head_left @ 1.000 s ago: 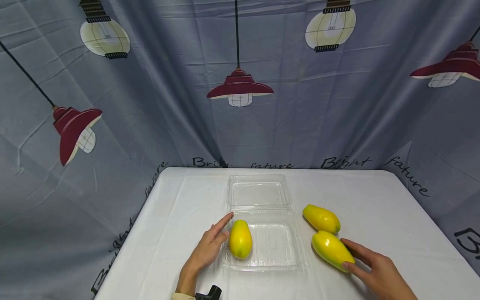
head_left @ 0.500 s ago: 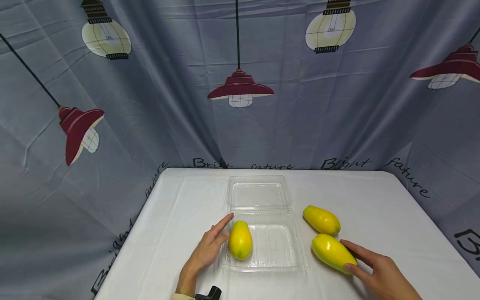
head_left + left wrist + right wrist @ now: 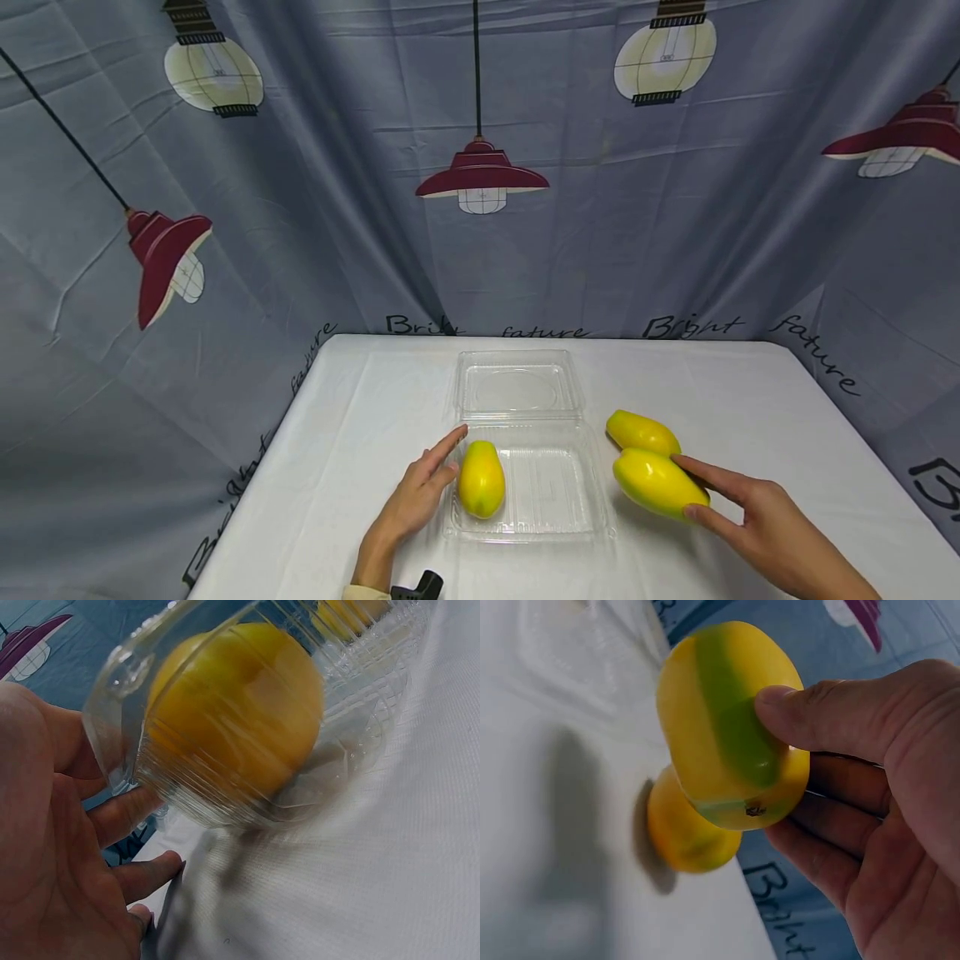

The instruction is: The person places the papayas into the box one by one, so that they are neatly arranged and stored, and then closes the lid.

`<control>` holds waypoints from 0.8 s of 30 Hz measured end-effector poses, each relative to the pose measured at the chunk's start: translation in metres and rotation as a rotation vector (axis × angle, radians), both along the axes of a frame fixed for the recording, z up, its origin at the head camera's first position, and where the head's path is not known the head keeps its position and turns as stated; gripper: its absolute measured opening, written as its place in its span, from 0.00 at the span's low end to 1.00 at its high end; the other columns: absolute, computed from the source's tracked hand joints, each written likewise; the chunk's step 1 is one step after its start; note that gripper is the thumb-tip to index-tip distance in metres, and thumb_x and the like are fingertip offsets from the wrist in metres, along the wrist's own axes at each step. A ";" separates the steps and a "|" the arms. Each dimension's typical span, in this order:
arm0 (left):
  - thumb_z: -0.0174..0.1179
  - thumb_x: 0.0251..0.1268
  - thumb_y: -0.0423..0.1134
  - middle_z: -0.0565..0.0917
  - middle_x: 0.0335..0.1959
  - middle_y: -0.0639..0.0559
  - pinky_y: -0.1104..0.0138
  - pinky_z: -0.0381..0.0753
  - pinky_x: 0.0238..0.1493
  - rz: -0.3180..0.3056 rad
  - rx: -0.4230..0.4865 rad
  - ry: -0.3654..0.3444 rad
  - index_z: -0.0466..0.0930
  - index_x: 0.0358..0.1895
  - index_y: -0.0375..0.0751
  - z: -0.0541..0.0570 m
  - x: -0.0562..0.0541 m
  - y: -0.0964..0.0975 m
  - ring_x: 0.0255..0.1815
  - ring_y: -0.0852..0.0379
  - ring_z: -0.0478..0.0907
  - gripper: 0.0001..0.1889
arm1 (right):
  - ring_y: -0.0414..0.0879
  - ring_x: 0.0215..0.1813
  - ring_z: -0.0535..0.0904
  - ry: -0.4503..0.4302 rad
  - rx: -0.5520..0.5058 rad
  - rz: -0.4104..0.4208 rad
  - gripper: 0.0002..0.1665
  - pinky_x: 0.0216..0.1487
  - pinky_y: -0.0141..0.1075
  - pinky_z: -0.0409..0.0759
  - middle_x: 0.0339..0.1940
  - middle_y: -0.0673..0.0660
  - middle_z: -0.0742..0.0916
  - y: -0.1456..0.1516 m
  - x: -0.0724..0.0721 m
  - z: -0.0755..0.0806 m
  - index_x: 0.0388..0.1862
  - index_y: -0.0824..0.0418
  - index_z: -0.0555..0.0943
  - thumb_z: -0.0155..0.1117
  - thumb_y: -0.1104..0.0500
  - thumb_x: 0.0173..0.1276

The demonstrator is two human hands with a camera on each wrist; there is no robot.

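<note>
My right hand (image 3: 757, 517) grips a yellow papaya (image 3: 656, 482) by its near end, thumb on one side and fingers on the other. In the right wrist view this papaya (image 3: 727, 720) shows a green stripe and is held above the white table. Another papaya (image 3: 643, 432) lies just behind it, partly covered by it in the head view. My left hand (image 3: 416, 492) rests with extended fingers along the left side of a clear plastic clamshell container (image 3: 547, 533). A third papaya (image 3: 482, 479) lies inside the container's left part, seen through its wall in the left wrist view.
The container's lid (image 3: 517, 383) lies open toward the back of the white-covered table (image 3: 375, 400). Behind and around the table hangs a grey-blue curtain (image 3: 360, 208) printed with lamps and lettering.
My right hand has lifted its papaya off the table and moved it slightly up and left, so it now overlaps the papaya behind. The left hand has stayed still.
</note>
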State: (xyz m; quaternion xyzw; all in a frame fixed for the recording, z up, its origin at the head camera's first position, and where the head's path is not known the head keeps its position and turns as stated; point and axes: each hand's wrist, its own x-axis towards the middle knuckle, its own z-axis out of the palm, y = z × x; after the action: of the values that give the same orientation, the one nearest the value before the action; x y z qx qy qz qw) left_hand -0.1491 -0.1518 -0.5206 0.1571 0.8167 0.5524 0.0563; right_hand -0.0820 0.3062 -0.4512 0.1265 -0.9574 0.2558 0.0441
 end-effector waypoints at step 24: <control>0.48 0.86 0.33 0.67 0.87 0.48 0.39 0.35 0.92 0.009 -0.017 -0.008 0.64 0.87 0.47 0.001 0.000 0.000 0.90 0.45 0.58 0.30 | 0.38 0.63 0.84 0.015 -0.090 0.209 0.34 0.67 0.37 0.87 0.67 0.42 0.89 -0.070 -0.030 0.027 0.74 0.45 0.84 0.81 0.49 0.70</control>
State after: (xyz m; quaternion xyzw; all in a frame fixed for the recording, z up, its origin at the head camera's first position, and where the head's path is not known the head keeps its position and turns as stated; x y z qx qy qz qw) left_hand -0.1492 -0.1519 -0.5193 0.1508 0.8218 0.5464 0.0581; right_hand -0.1122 0.2361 -0.4238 0.2256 -0.9261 0.3009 0.0301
